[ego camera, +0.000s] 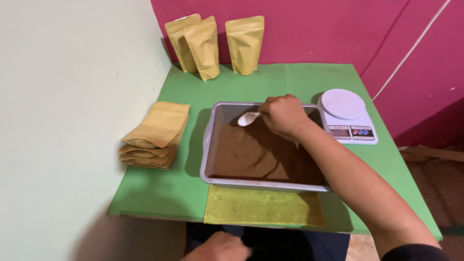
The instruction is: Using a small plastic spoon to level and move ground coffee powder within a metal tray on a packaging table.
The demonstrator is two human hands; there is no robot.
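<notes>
The right hand (282, 115) reaches out over a grey metal tray with low walls (209, 145). Its grip is closed around the handle of a small white plastic spoon (248, 119). The bowl of the spoon sticks out to the left of the grip and hangs just above the brown powder (256, 154) that fills the tray. The powder lies below the grip and spreads toward the person (there are some dents and lines in it).

The left hand (220, 247) is low at the near edge, down below the worktop and well apart from the tray. It looks loosely curled, but I cannot tell if its grip holds anything.

The tray sits on a green worktop (290, 79). A yellow cloth (261, 207) lies flat just in front of the tray, on the side nearer the person. To the right of the right grip, just beside the tray, sits a white kitchen scale with a round plate (344, 109). Far to the left of the grip lies a stack of flat tan paper pouches (155, 136). Past the grip, at the far edge of the worktop, three tan paper pouches stand upright (212, 43). Two of them lean together and the third stands a little apart, all against a pink wall (309, 29).
</notes>
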